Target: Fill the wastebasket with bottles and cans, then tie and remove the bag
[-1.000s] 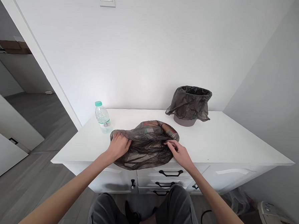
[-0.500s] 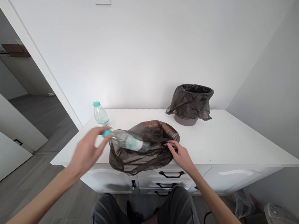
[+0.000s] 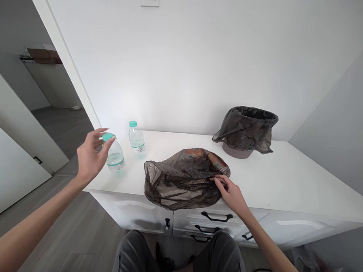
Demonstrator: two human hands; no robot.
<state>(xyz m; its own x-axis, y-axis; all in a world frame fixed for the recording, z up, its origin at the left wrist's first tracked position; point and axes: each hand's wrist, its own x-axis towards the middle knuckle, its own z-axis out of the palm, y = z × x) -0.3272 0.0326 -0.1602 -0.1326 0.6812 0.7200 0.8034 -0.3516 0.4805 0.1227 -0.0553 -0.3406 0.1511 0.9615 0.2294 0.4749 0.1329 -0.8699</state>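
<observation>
Head view: the left hand (image 3: 90, 157) curves around the teal cap (image 3: 107, 136) of a clear plastic bottle (image 3: 115, 157), upright on the white surface (image 3: 289, 178); whether it grips, I cannot tell. The right hand (image 3: 232, 196) pinches a dark translucent bag (image 3: 182, 180) overhanging the front edge. Behind stand another bottle (image 3: 137, 139) and a bag-lined bin (image 3: 239, 152), near a white wall (image 3: 203, 64); grey floor (image 3: 69, 243) lies left.

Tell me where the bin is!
In the head view, the bin stands right of centre on the white cabinet, near the wall, behind the bag the right hand holds.
</observation>
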